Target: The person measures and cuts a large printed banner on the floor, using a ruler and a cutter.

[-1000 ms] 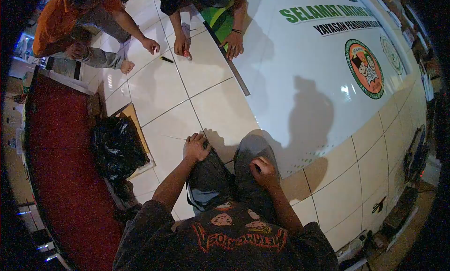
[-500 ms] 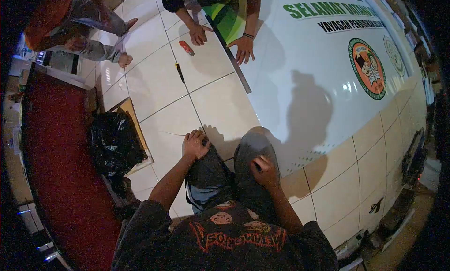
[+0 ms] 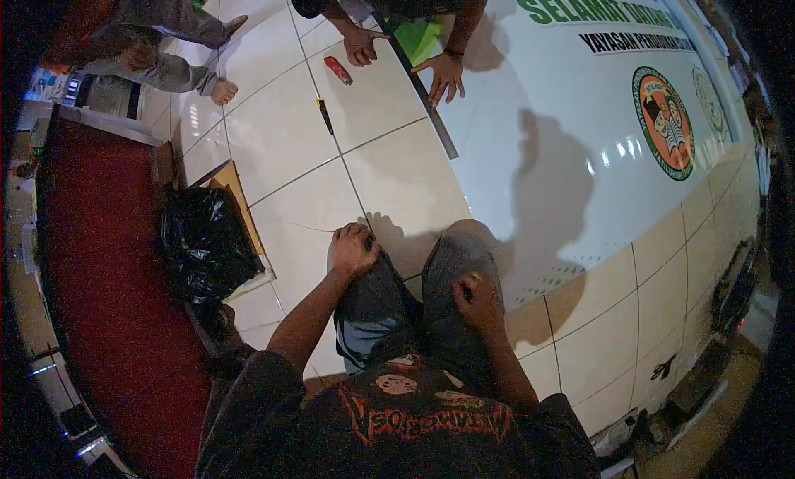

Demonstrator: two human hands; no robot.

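Observation:
My left hand (image 3: 354,249) rests on my left knee, its fingers spread over the dark trousers and nothing seen in it. My right hand (image 3: 478,301) lies curled on my right thigh; a dark patch shows between thumb and fingers, and I cannot make out whether it is an object. In front of me, a yellow-and-black cutter (image 3: 324,115) and a red object (image 3: 338,70) lie on the tiles. To the right spreads a large white printed banner (image 3: 613,131), with a dark straight bar (image 3: 431,119) along its left edge.
Across from me, another person's two hands (image 3: 447,77) rest near the bar, one on the banner. A seated person's legs (image 3: 157,65) are at the upper left. A black plastic bag (image 3: 207,243) stands beside a red surface (image 3: 108,297). Scissors (image 3: 663,368) lie at the lower right.
The view has shifted slightly, so the floor items and banner appear displaced. The other person's hands stay near the bar, with the body leaning further over it. My hands remain on my legs.

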